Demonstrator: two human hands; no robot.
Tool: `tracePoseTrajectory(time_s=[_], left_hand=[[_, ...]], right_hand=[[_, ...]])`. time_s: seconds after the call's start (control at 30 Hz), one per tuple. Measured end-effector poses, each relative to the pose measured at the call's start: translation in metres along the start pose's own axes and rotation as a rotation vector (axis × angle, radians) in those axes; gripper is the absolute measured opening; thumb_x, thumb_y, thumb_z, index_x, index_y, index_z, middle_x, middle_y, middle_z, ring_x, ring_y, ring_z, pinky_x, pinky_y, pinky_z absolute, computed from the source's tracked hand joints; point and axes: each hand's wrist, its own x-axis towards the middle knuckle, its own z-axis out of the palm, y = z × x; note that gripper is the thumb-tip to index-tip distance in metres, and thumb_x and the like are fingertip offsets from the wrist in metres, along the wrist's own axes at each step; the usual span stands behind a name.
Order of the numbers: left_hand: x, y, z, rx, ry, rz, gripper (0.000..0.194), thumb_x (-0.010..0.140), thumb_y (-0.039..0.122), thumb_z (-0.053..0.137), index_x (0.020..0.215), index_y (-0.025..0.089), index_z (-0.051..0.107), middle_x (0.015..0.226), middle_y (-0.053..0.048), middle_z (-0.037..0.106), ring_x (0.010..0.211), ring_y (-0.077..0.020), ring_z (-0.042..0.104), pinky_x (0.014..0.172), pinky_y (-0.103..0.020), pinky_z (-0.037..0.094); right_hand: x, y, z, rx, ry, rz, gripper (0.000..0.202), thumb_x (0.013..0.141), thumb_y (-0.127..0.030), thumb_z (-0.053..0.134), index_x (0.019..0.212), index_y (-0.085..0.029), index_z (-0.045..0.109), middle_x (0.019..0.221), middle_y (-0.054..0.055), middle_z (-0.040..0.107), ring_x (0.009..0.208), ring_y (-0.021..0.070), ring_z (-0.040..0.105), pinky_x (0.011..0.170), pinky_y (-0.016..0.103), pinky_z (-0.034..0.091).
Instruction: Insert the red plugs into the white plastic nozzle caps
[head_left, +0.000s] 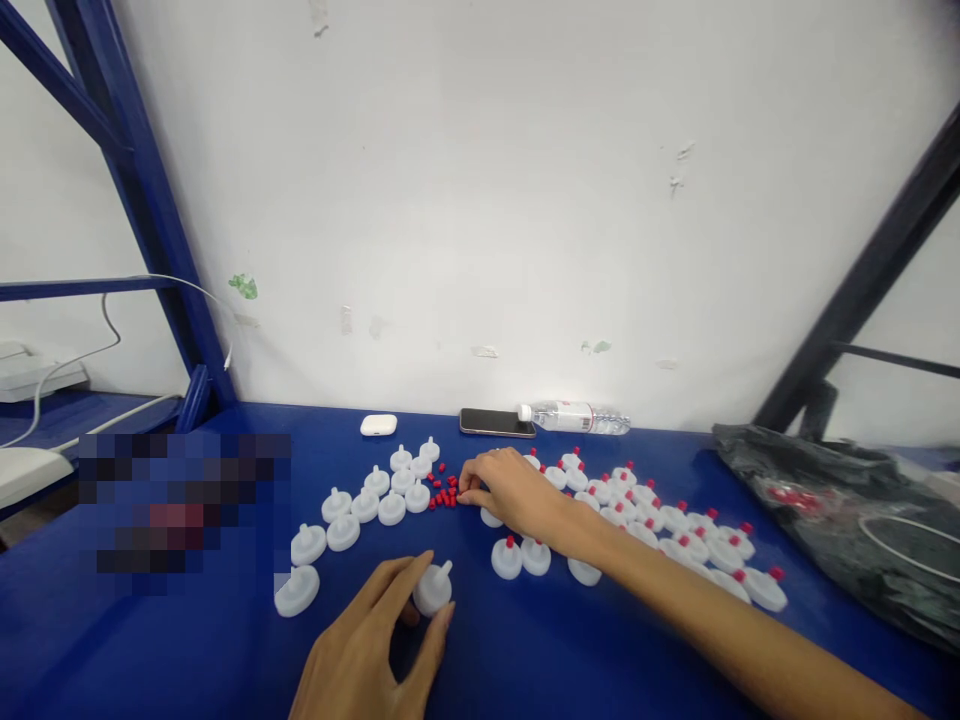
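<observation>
My left hand [375, 630] grips a round white nozzle cap [433, 592] between thumb and fingers; its bare spout tilts up to the right. My right hand [499, 488] reaches to the edge of a small pile of red tip caps [444, 497], fingers curled and pressed together at the table. What is between those fingertips is hidden. Left of the pile stand several white nozzle caps [365, 505] with bare spouts. Under and beyond my right forearm lie many white nozzle caps [535, 556] with red tips on their spouts.
Along the wall lie a white earphone case [379, 425], a dark phone [495, 423] and a clear water bottle [577, 417] on its side. A black plastic bag [832, 530] with red bits covers the right side of the blue table [225, 660]. Metal posts [161, 200] rise at both sides.
</observation>
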Motion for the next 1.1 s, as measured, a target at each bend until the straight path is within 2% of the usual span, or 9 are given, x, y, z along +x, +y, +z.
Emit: tracePoseTrajectory(time_s=[0.2,0.37,0.5,0.6,0.73,0.97,1.1], left_hand=[[0.000,0.000,0.001,-0.003,-0.007,-0.012,0.032,0.098,0.043,0.054,0.123,0.032,0.070,0.105,0.003,0.076,0.077,-0.0159,0.073,0.050,-0.023,0.052],[-0.001,0.002,0.001,0.001,-0.007,-0.026,0.034,0.098,0.045,0.053,0.124,0.031,0.069,0.102,0.003,0.076,0.079,-0.0163,0.074,0.049,-0.023,0.051],[-0.002,0.000,0.002,0.027,0.032,-0.051,0.036,0.098,0.048,0.052,0.125,0.030,0.068,0.096,0.003,0.077,0.077,-0.0167,0.074,0.047,-0.024,0.049],[-0.003,-0.001,0.003,0.036,0.055,-0.048,0.035,0.099,0.046,0.051,0.126,0.030,0.068,0.090,0.003,0.077,0.076,-0.0166,0.075,0.046,-0.023,0.048],[-0.003,-0.001,0.003,0.051,0.058,-0.032,0.033,0.099,0.044,0.051,0.124,0.029,0.067,0.091,0.003,0.077,0.071,-0.0156,0.074,0.048,-0.023,0.049],[-0.002,-0.004,0.003,0.064,0.046,0.010,0.032,0.099,0.042,0.053,0.125,0.028,0.067,0.092,0.002,0.076,0.069,-0.0147,0.074,0.047,-0.021,0.051],[-0.001,-0.004,0.001,0.038,0.022,0.044,0.033,0.099,0.041,0.055,0.127,0.027,0.066,0.093,0.002,0.077,0.065,-0.0131,0.073,0.046,-0.020,0.051]], right_hand=[[-0.001,0.000,-0.002,0.049,-0.008,-0.035,0.009,0.095,-0.027,0.073,0.090,-0.019,0.076,0.091,0.005,0.080,0.087,0.0235,0.072,0.071,0.030,0.040],[-0.005,-0.004,-0.019,0.158,-0.032,-0.064,0.011,0.097,-0.024,0.070,0.092,-0.017,0.076,0.090,0.006,0.079,0.088,0.0230,0.073,0.074,0.029,0.043],[-0.014,-0.013,-0.042,0.323,-0.119,-0.142,0.022,0.101,-0.038,0.064,0.099,-0.021,0.077,0.096,0.001,0.080,0.086,0.0157,0.073,0.073,0.023,0.048],[-0.021,-0.021,-0.052,0.448,-0.224,-0.214,0.029,0.098,-0.047,0.065,0.098,-0.021,0.078,0.094,-0.001,0.080,0.083,0.0140,0.074,0.071,0.020,0.051],[-0.025,-0.028,-0.052,0.628,-0.333,-0.257,0.032,0.095,-0.048,0.069,0.100,-0.018,0.079,0.098,0.004,0.081,0.090,0.0177,0.076,0.080,0.023,0.053],[-0.026,-0.029,-0.046,0.608,-0.315,-0.203,0.028,0.092,-0.044,0.073,0.099,-0.018,0.081,0.090,0.003,0.080,0.081,0.0162,0.074,0.068,0.021,0.051],[-0.025,-0.029,-0.043,0.668,-0.342,-0.169,0.028,0.090,-0.044,0.075,0.097,-0.018,0.081,0.089,0.003,0.081,0.082,0.0166,0.074,0.068,0.020,0.051]])
